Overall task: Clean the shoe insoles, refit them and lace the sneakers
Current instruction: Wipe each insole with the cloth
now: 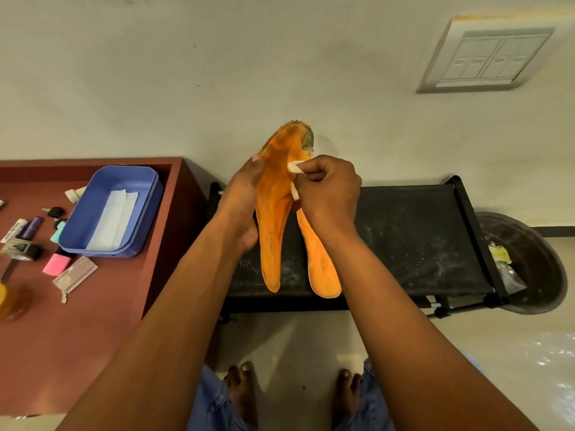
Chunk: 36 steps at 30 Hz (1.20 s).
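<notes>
Two hands (239,200) on orange insoles (273,213)

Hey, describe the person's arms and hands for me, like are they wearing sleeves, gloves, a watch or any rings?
Both arms are bare as far up as the picture shows, with no sleeves in view. The left hand and right hand wear no gloves, and no watch, bracelet or ring is visible on either. The only clothing in view is blue denim at the legs.

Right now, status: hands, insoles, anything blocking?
Left hand grips both orange insoles. Right hand pinches white wipe against the front insole. Dirt remains at toe end. Nothing blocking.
</notes>
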Available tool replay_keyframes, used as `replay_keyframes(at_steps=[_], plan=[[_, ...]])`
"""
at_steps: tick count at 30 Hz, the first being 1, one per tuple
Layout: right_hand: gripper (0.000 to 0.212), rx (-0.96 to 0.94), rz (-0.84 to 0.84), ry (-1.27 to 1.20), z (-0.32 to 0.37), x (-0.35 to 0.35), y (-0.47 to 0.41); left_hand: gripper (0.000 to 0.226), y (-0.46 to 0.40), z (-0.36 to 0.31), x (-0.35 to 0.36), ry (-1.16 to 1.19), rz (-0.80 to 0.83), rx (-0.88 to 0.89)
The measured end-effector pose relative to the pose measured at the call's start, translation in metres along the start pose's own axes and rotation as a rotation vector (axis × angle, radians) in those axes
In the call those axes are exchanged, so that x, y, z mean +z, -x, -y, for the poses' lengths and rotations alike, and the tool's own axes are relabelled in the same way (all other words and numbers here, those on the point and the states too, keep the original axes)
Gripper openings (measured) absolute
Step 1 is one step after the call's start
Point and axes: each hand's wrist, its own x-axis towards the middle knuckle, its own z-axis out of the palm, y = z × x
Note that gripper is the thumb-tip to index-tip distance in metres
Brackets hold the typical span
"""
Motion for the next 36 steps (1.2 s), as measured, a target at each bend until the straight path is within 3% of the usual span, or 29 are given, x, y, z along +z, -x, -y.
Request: replay_keyframes(at_steps=[6, 13, 20, 27, 33, 36], plan=[[0.009, 0.073, 0.493, -0.182, 0.006, 0.015, 0.010, 0.051, -0.002, -0.010, -0.011, 0.177, -0.043, 0.055], [0.018, 0.050, 0.813, -0.161, 0.016, -0.001, 0.012, 0.062, -0.010, -0.015, -0.028, 0.327, -0.099, 0.101], [0.016, 0.016, 0.677, -0.137, 0.014, 0.005, 0.014, 0.057, -0.012, -0.011, -0.019, 0.280, -0.088, 0.091], [0.011, 0.052, 0.390, -0.113, 0.010, 0.009, 0.011, 0.063, 0.000, 0.003, 0.004, 0.180, 0.003, -0.016], [0.013, -0.074, 0.104, -0.101, 0.010, 0.006, 0.012, 0.059, 0.005, 0.008, 0.009, 0.080, 0.100, -0.028], [0.012, -0.081, 0.115, -0.088, 0.007, 0.005, 0.008, 0.056, 0.004, 0.009, 0.009, 0.079, 0.097, -0.018]])
